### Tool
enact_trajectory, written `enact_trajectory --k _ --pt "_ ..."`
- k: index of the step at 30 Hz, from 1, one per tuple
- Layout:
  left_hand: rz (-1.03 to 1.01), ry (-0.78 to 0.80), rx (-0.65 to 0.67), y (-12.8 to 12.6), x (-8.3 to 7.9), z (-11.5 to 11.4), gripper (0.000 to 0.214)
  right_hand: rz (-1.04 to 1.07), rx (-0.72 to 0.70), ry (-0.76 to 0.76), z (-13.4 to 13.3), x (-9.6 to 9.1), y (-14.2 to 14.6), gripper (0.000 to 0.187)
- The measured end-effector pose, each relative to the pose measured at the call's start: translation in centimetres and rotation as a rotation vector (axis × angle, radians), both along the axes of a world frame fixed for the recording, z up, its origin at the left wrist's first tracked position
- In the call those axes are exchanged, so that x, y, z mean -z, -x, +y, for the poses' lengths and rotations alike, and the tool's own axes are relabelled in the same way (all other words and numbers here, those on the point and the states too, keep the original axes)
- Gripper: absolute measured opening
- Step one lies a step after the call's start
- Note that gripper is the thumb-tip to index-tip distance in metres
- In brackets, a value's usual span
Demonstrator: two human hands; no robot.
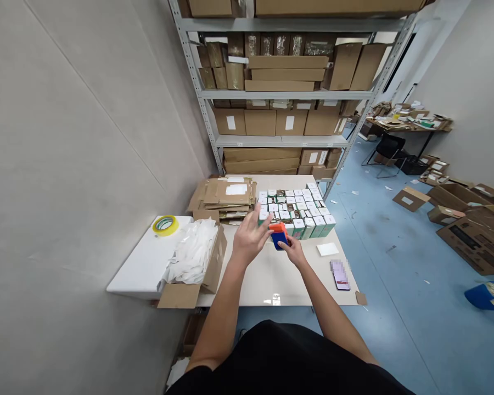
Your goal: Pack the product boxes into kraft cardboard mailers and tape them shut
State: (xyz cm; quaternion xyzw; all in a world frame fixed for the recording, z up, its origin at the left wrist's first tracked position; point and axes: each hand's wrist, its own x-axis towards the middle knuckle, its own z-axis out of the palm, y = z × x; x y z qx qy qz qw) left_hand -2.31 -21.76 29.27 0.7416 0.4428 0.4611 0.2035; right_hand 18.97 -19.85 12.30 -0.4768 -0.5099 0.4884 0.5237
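Note:
My right hand [294, 250] grips a small blue and orange item [279, 239] by its lower right side; its exact kind is hard to make out. Close beside it, to the left, my left hand [249, 240] is raised over the table with its fingers spread, and nothing shows in it. Just beyond both hands stand several small white and green boxes [308, 227] in packed rows, some with open tops. A small white rectangular piece [327, 249] and a phone [340, 275] lie on the table to the right of my right hand.
On the left, flattened cardboard [226, 192] is stacked behind a carton [212, 269] of white bags [194, 249]. Yellow tape [165, 225] lies on a white surface [140, 269] by the wall. Box-filled shelving [280, 141] rises behind the table [255, 288]. Cartons [477, 241] lie on the right-hand floor.

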Motion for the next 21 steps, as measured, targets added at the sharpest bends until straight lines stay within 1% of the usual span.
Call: enact_trajectory --k 2,4,6,9,11,14,18,21 --pt "-0.066 -0.009 -0.121 1.7 0.4 -1.4 0.060 -0.034 0.033 -0.034 0.9 -0.7 1.1 0.050" --pt "-0.119 -0.049 -0.206 3.6 0.5 -2.1 0.065 -0.067 0.047 -0.069 1.6 -1.6 2.3 0.048" --pt "-0.158 -0.110 -0.265 5.5 0.3 -2.2 0.063 -0.091 0.032 -0.104 2.3 -2.5 4.0 0.045" --pt "-0.214 -0.183 -0.365 8.4 0.1 -2.0 0.056 -0.137 -0.019 -0.149 3.3 -3.6 7.4 0.042" --pt "-0.252 -0.203 -0.453 10.6 0.2 -2.1 0.052 -0.163 -0.064 -0.171 3.8 -4.0 10.1 0.040" --pt "-0.276 -0.199 -0.574 14.4 0.9 -3.0 0.049 -0.198 -0.141 -0.200 4.1 -4.1 14.7 0.037" --pt "-0.292 -0.188 -0.740 20.3 2.6 -5.1 0.046 -0.242 -0.245 -0.251 3.8 -3.6 21.5 0.030" --pt "-0.308 -0.158 -0.885 24.7 4.1 -7.2 0.043 -0.265 -0.353 -0.232 3.5 -2.9 27.1 0.027"
